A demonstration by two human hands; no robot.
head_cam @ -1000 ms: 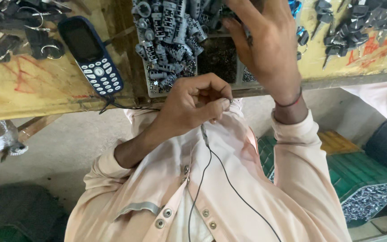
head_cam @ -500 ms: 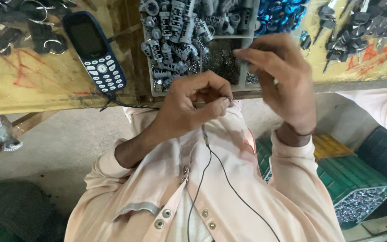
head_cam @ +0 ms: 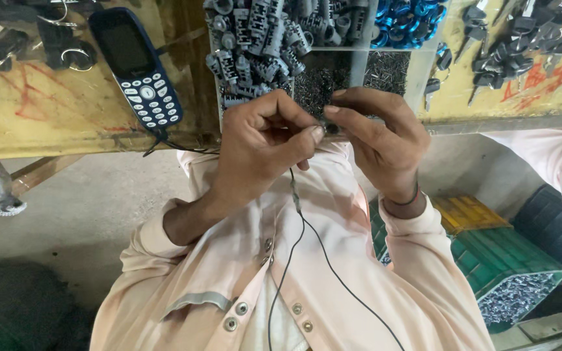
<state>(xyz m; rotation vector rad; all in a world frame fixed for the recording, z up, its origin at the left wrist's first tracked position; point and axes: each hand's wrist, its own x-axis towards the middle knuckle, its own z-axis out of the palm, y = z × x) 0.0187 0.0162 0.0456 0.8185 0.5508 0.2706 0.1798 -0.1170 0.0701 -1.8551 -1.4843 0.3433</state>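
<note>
Pin [head_cam: 325,130] between both grips' fingertips; tray [head_cam: 356,68] behind

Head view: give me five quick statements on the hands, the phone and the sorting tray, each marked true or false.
1. The left hand and the right hand meet fingertip to fingertip above the person's chest. True.
2. The dark blue keypad phone is held in the left hand. False: it lies on the yellow bench top, apart from both hands.
3. A compartment of the sorting tray holds shiny blue rings. True.
4. The thin black cable lies coiled on the bench. False: it hangs down across the pink shirt.
5. The green crate is empty. False: it holds small grey metal pieces.
</note>
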